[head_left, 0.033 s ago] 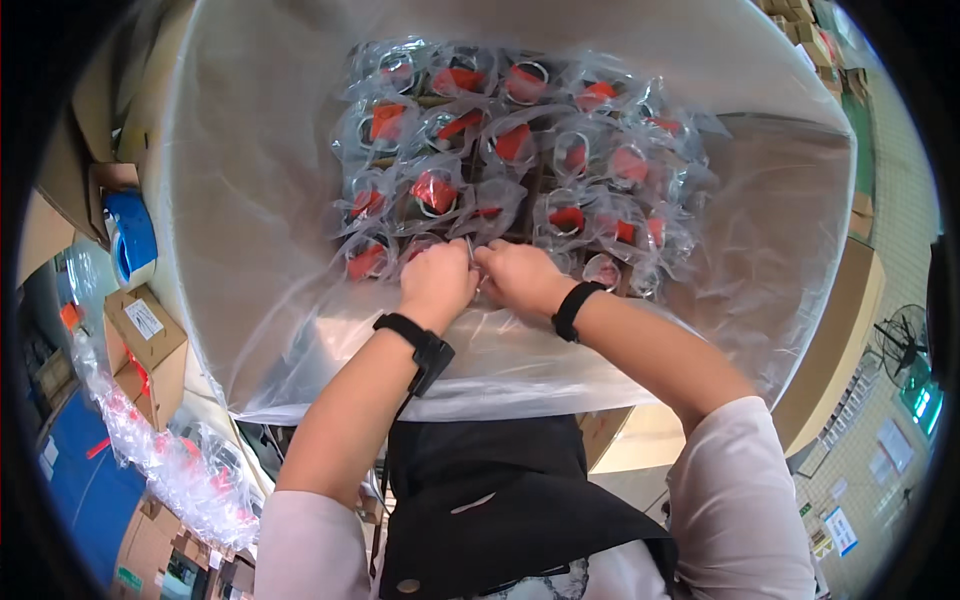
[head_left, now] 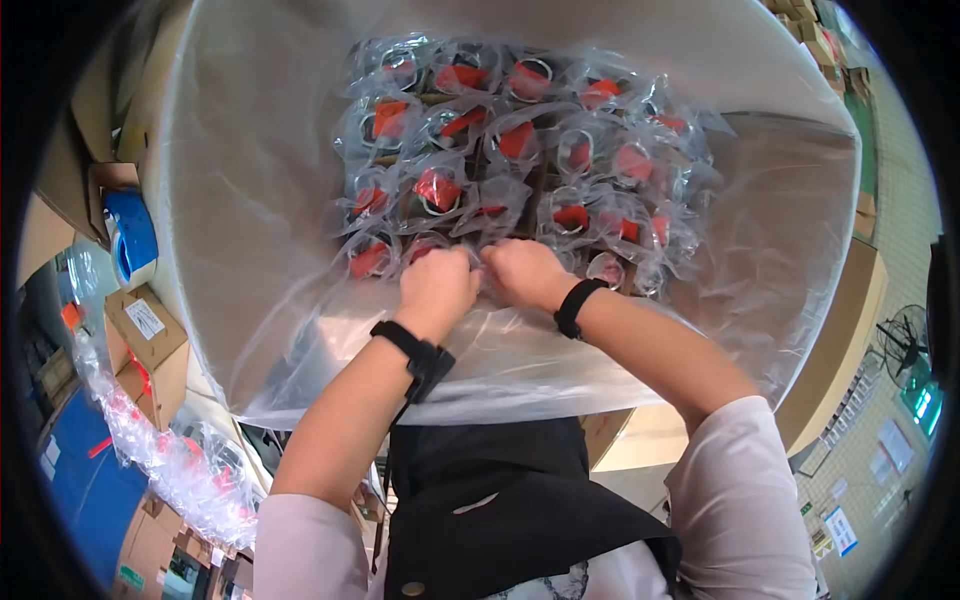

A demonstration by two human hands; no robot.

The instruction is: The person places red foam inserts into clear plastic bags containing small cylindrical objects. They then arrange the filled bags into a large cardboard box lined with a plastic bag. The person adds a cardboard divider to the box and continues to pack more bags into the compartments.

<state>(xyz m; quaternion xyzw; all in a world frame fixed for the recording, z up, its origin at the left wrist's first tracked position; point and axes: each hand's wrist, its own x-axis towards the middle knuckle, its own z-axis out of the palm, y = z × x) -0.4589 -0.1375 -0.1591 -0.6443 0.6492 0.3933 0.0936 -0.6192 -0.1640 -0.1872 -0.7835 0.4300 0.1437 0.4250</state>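
Both hands work inside a large carton lined with a clear plastic liner bag [head_left: 260, 250], whose film drapes over the carton walls on all sides. The left hand [head_left: 437, 285] and the right hand [head_left: 528, 272] sit side by side at the centre of the view, knuckles up, almost touching each other. Each hand's grip is closed, with the fingers curled down onto the nearest row of small clear pouches [head_left: 520, 150]; the fingertips are hidden under the knuckles, so whether either grip pinches a single pouch or only presses on the film cannot be told. The pouches fill the carton from the hands toward 12 o'clock, packed in close rows and touching one another; each holds a ring-shaped part with a red piece inside. The left wrist carries a black wrist strap [head_left: 415, 355] and the right wrist a black wristband [head_left: 577, 305]. Both forearms enter from 6 o'clock, in pale sleeves, above a black apron [head_left: 520, 500]. Outside the carton, at 9 o'clock, a blue roll [head_left: 130, 235] stands in an open box, and just below it a small cardboard box [head_left: 150, 345] with a white label. Toward 7 o'clock a long strip of joined pouches [head_left: 160, 460] with red contents trails along the floor.
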